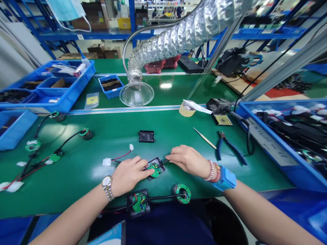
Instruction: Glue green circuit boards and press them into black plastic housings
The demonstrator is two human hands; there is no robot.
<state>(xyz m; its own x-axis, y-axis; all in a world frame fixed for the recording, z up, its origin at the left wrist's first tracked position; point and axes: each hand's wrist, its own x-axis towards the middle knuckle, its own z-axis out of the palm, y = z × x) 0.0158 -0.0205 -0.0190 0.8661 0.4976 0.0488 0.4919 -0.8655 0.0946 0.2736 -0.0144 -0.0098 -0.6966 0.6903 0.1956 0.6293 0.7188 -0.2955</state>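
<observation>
A small black housing [158,162] with a green circuit board [154,169] in it lies on the green mat in front of me. My left hand [129,174] rests on its left side, fingers curled and pressing the board. My right hand [187,159] pinches the black cable [166,161] at the housing's right edge. A red and black wire pair with a white connector [106,161] trails left from the housing. A black lid [146,136] lies further back. Near the front edge sits a second housing with a board [138,202], cabled to a round green coil part [182,193].
Blue-handled pliers [230,147] and a thin stick [204,137] lie to the right, a tape roll [186,109] behind. A blue bin of parts [286,136] stands right, blue trays [51,85] left. Wired assemblies [55,157] lie left. A fume hood funnel [136,93] hangs behind.
</observation>
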